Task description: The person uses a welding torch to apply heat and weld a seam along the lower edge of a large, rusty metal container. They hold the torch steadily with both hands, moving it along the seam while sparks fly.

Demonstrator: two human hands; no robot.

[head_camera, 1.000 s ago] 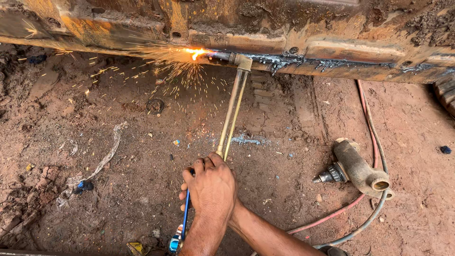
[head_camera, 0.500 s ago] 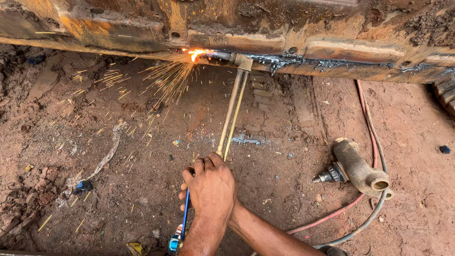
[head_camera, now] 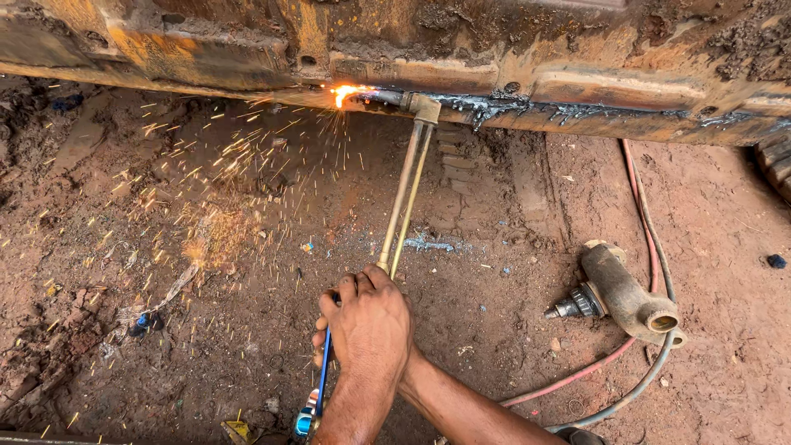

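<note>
Right hand wrapped tight round the handle of a long brass cutting torch, fingers curled over the grip, knuckles up, near the bottom edge of the dirt ground. A few fingertips showing under that hand on its left side, also on the grip; cannot tell whether these belong to the left hand. Twin brass tubes running up and slightly rightward from the grip to an angled torch head, touching the lower lip of a rusty steel beam that spans the top edge of the ground. Bright orange flame at the tip, pointing left along the beam's underside. Sparks fanning down and left over the dirt. Grey, rough slag line along the beam to the right of the torch head. Blue lever and fitting at the rear of the torch, below the hand. Red and grey hoses looping down the right side of the ground toward the bottom edge. Corroded cylindrical metal part with a threaded end lying just beside the hoses, well apart from the hand.
</note>
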